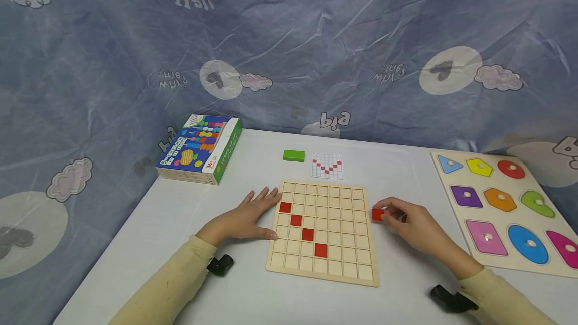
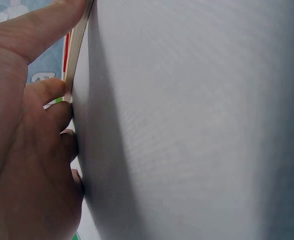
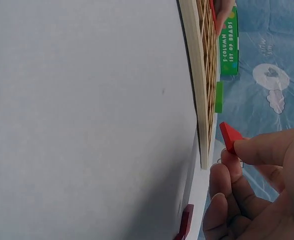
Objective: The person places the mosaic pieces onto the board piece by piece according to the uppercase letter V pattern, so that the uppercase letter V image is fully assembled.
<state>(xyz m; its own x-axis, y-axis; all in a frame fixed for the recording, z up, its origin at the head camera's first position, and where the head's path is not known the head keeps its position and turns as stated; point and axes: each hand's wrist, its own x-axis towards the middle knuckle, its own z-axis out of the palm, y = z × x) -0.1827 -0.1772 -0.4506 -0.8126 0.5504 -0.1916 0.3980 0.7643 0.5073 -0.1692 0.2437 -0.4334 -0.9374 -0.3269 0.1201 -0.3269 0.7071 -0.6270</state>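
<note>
A wooden grid board [image 1: 356, 276] lies on the white table, with several red square tiles [image 1: 307, 234] set in a diagonal from its left edge down toward the front. My left hand [image 1: 246, 219] rests with fingers spread at the board's left side, thumb and fingertips right at its edge. Beyond the board's right edge, my right hand [image 1: 408, 224] pinches another red square tile [image 3: 229, 137] between thumb and fingers. That tile is held tilted in the right wrist view, its other fingers loosely curled below it.
Behind the board are a green block [image 1: 294, 155] and a small printed grid card [image 1: 334, 159] with a red V pattern. A bead-set box [image 1: 198, 147] lies back left. On the right is a knobbed shape puzzle board [image 1: 489, 199]. A patterned cloth [image 1: 289, 54] hangs behind the table.
</note>
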